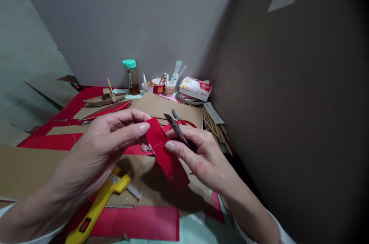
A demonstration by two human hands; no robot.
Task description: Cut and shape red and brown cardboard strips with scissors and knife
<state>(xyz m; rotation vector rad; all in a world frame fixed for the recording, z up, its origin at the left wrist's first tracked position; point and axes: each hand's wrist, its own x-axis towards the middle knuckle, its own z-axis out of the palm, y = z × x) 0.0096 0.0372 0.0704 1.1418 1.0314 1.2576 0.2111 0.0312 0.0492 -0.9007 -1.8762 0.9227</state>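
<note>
Left hand (100, 147) pinching red card piece (164, 151), right hand (198, 155) grip pinching card and craft knife (176, 128)

red piece (163, 149): matt card | blade (175, 128): dull metal | glue gun (99, 201): glossy yellow plastic

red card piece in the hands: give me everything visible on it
The red card piece is a thin, stiff-looking strip, matte red, longer than wide, with straight cut edges and a faint crease or score line across it. It is held in the air above the brown cardboard, tilted, its lower end pointing down and right. The left hand pinches its upper end with thumb and fingers; the right hand touches its right edge while also holding a dark blade.
</note>
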